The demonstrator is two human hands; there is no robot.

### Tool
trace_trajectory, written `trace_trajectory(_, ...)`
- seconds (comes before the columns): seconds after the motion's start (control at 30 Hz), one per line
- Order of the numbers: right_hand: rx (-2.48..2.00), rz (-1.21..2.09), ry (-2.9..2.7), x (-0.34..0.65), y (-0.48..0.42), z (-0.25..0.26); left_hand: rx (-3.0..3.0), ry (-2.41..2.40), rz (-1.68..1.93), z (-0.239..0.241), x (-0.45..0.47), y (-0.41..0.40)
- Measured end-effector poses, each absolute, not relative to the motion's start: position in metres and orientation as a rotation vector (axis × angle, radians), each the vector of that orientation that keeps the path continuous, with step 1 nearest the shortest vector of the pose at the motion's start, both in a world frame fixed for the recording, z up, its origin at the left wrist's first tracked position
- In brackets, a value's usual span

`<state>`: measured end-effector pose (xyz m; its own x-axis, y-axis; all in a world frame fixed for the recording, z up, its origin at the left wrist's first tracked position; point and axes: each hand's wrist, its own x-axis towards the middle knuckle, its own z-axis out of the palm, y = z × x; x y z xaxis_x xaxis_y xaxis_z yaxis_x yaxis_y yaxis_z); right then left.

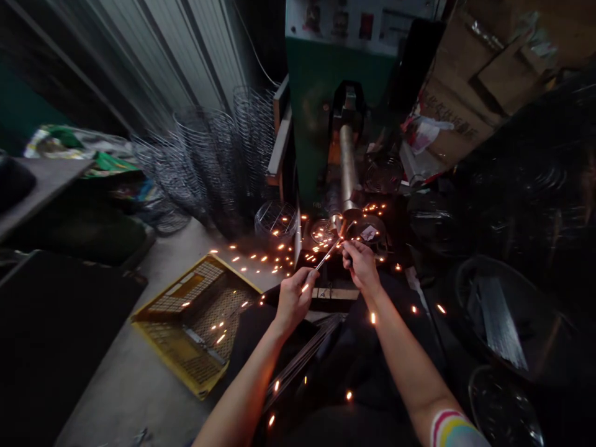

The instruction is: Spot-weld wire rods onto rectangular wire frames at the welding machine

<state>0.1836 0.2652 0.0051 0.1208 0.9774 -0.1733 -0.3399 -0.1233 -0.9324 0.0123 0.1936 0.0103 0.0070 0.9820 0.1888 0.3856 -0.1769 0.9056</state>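
My left hand (296, 297) is closed around a thin metal rod (328, 255), which slants up and right towards the tip of a spot-welding machine. My right hand (361, 266) is pinched close beside the rod's far end; what its fingers hold is too small and dark to make out. Just beyond both hands, the machine's thick metal arm (347, 162) comes down to a bright, glowing contact point. Orange sparks fly from there across my hands and the floor. Several long thin wires (307, 354) lie below my left hand, over dark cloth.
A yellow plastic crate (195, 323) stands tilted at the left. Behind it are stacks of round wire racks (209, 161). To the right, a dark basin holds a bundle of metal rods (500, 323). Cardboard boxes (459, 112) are piled at the back right.
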Motion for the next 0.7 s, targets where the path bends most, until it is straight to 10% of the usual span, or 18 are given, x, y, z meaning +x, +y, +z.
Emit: trace_trajectory(0.7, -1.16, 1.268, -0.884, 0.204, 0.291, 0.007, 1.687, 1.385, 1.193, 0.007, 0.022, 0.231)
